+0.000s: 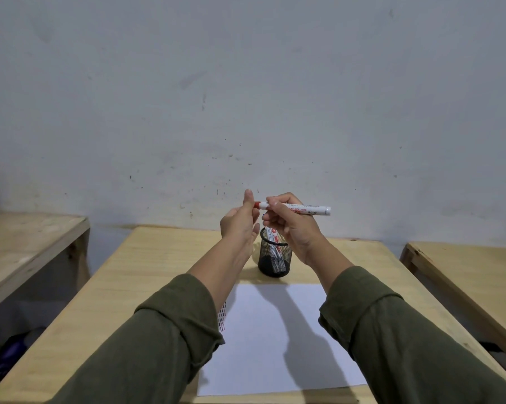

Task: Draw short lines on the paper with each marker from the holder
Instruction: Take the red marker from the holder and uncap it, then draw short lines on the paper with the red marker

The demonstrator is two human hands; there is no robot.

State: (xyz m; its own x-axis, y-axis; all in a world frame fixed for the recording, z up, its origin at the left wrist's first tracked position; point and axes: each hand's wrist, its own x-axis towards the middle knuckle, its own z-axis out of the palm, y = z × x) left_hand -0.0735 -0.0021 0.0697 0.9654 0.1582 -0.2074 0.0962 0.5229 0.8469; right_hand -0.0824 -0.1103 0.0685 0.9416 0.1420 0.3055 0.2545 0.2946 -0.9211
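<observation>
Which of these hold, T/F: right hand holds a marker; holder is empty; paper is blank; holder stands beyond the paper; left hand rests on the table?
1. The right hand holds a marker. True.
2. The holder is empty. False: markers stand in it.
3. The paper is blank. False: short marks show near its left edge.
4. The holder stands beyond the paper's far edge. True.
5. The left hand rests on the table. False: it is raised by the marker's red end.
</observation>
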